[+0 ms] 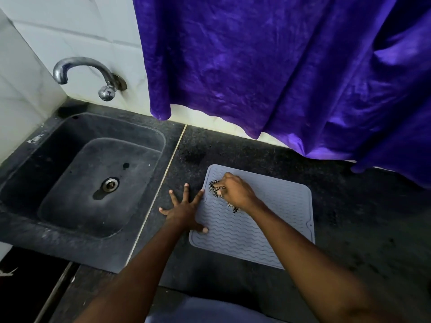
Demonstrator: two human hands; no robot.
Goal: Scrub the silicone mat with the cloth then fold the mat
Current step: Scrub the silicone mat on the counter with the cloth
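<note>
A grey silicone mat (275, 213) with wavy ridges lies flat on the dark stone counter. My right hand (236, 191) is closed on a black-and-white checked cloth (215, 188), pressing it onto the mat's far left part. Most of the cloth is hidden under the hand. My left hand (184, 209) lies flat with its fingers spread at the mat's left edge: the thumb and index finger rest on the mat, the other fingers on the counter.
A dark sink (149, 145) with a metal drain (109, 184) sits to the left, under a chrome tap (91, 73) on the tiled wall. A purple curtain (279, 66) hangs over the back of the counter (361, 217).
</note>
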